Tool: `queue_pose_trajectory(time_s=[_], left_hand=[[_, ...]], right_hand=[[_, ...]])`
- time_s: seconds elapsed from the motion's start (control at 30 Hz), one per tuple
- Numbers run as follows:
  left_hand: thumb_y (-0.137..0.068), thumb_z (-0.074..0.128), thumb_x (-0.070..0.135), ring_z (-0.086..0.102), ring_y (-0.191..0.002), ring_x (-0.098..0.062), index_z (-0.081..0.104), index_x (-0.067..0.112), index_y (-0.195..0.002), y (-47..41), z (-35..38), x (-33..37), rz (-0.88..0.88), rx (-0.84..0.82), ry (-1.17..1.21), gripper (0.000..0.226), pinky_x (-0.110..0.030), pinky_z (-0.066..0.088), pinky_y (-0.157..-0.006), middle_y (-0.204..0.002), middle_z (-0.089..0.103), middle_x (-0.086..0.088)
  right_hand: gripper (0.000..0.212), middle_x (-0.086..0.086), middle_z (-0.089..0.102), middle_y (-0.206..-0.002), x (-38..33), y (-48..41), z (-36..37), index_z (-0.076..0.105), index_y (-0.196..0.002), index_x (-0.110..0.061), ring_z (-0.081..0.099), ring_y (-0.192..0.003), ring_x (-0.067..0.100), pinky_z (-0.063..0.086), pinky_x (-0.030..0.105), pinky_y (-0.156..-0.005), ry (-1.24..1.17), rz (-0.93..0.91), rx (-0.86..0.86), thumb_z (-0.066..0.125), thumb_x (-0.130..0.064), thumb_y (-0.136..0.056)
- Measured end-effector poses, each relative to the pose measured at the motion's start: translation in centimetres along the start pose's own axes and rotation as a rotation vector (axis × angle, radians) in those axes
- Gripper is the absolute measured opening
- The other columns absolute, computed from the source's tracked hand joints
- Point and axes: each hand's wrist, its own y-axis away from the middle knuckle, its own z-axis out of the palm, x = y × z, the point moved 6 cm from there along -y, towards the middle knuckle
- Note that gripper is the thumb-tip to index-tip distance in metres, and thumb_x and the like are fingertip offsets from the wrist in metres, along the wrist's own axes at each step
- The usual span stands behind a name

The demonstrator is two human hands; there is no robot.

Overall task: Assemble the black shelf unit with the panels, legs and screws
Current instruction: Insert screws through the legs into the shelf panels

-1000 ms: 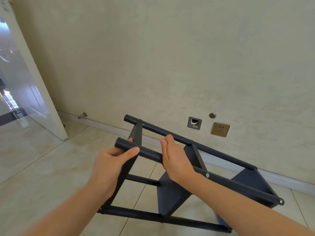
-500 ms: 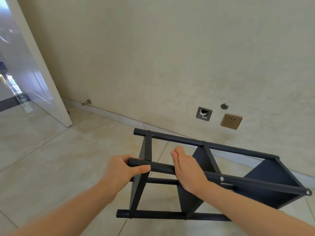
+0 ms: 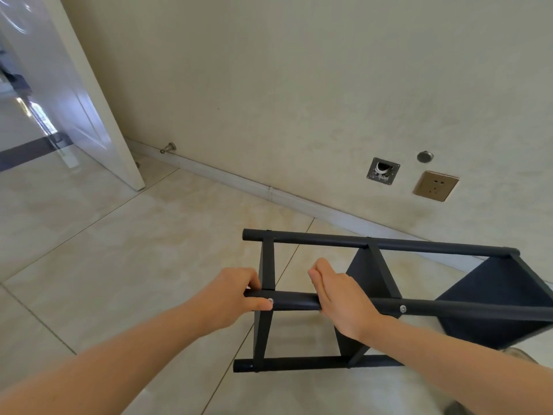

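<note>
The black shelf unit lies on its side above the tiled floor, its round legs running left to right and its panels standing edge-on between them. My left hand grips the left end of the near upper leg, thumb over a silver screw head. My right hand grips the same leg further right, fingers curled over its top. A second screw head shows on that leg beyond my right hand. The shelf's right end runs out of view.
A beige wall with a baseboard stands close behind the shelf. It carries a gold socket, an open wall box and a door stopper. A white door stands open at the left. Tiled floor spreads left.
The shelf has swung from tilted to nearly level and moved right and down in view. Both hands kept their hold on the near leg.
</note>
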Motion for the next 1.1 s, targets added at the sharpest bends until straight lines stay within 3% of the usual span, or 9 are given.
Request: queue_pose_trajectory(time_s=[0.2, 0.47, 0.73, 0.87, 1.1], left_hand=[[-0.095, 0.062, 0.045, 0.049, -0.071, -0.011, 0.053, 0.018, -0.1, 0.1, 1.6, -1.5, 0.002, -0.183, -0.099, 0.029, -0.02, 0.037, -0.063, -0.089, 0.058, 0.001], [-0.102, 0.048, 0.047, 0.049, -0.078, -0.014, 0.039, 0.021, -0.109, 1.3, 4.9, -3.0, 0.026, -0.433, -0.137, 0.029, -0.03, 0.046, -0.076, -0.1, 0.058, -0.006], [-0.101, 0.049, 0.047, 0.045, -0.073, -0.013, 0.038, 0.022, -0.105, 1.4, 5.9, -3.5, 0.062, -0.429, -0.051, 0.027, -0.026, 0.041, -0.07, -0.089, 0.052, -0.001], [-0.101, 0.05, 0.046, 0.045, -0.069, -0.01, 0.039, 0.022, -0.106, 1.1, 6.1, -3.6, 0.066, -0.411, -0.07, 0.027, -0.02, 0.039, -0.064, -0.083, 0.051, 0.004], [-0.097, 0.053, 0.054, 0.046, -0.065, -0.011, 0.039, 0.022, -0.108, 0.5, 6.4, -3.7, 0.068, -0.411, -0.138, 0.037, -0.021, 0.038, -0.06, -0.079, 0.051, 0.005]], right_hand=[[0.016, -0.004, 0.053, -0.065, -0.1, 0.5, 1.8, 0.034, -0.1, -0.024, 0.06, -0.06, 0.025, 0.048, 0.037, -0.059, 0.005, -0.021, -0.08, 0.025, -0.035, -0.106], [0.017, -0.009, 0.046, -0.063, 0.2, 1.8, 4.4, 0.036, -0.099, -0.024, 0.052, -0.055, 0.015, 0.046, 0.031, -0.058, 0.004, -0.049, -0.168, 0.025, -0.035, -0.106], [0.024, -0.007, 0.051, -0.064, -0.1, 1.2, 4.3, 0.039, -0.096, -0.02, 0.052, -0.053, 0.014, 0.044, 0.028, -0.053, 0.068, -0.015, -0.239, 0.025, -0.037, -0.106], [0.022, 0.001, 0.066, -0.085, -1.1, -1.9, 2.7, 0.045, -0.103, -0.019, 0.063, -0.066, 0.017, 0.055, 0.036, -0.068, 0.059, -0.023, -0.149, 0.028, -0.032, -0.107], [0.029, 0.002, 0.048, -0.082, -4.2, -8.7, 3.3, 0.049, -0.09, -0.009, 0.046, -0.081, 0.023, 0.041, 0.035, -0.072, -0.162, -0.029, -0.046, 0.028, -0.02, -0.107]])
